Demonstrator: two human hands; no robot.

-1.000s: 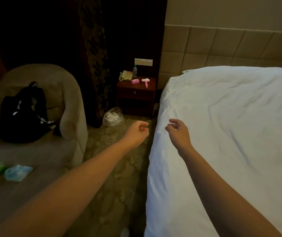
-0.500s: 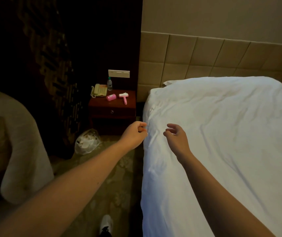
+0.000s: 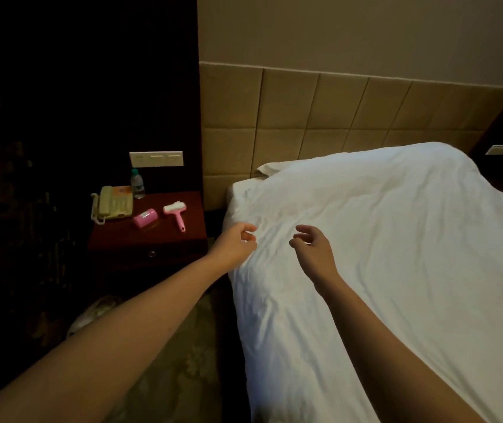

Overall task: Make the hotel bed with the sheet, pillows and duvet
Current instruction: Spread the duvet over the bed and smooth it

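With both arms stretched out ahead of me, my left hand hangs at the near-left edge of the bed, its fingers loosely curled and parted, with nothing between them. Whether its fingertips brush the cloth I cannot tell. At its 3 o'clock, a short gap away, my right hand hovers over the covers with the fingers half bent and spread, also holding nothing.

Under and beyond both hands lies the white duvet, spread over the bed from 12 o'clock round to 5 o'clock, rumpled with shallow creases, its left edge hanging down the side of the mattress. At the head of the bed, near 12 o'clock from my left hand, a corner of a pillow peeps out from under the duvet, against the padded tan headboard.

At 10 o'clock from my left hand stands the dark red bedside table. On it lie a pink lint roller, a small pink case just beside it, a cream telephone to the left, and a water bottle upright at the back. A white switch plate sits on the dark wall above. Patterned carpet shows between my arms near 6 o'clock.
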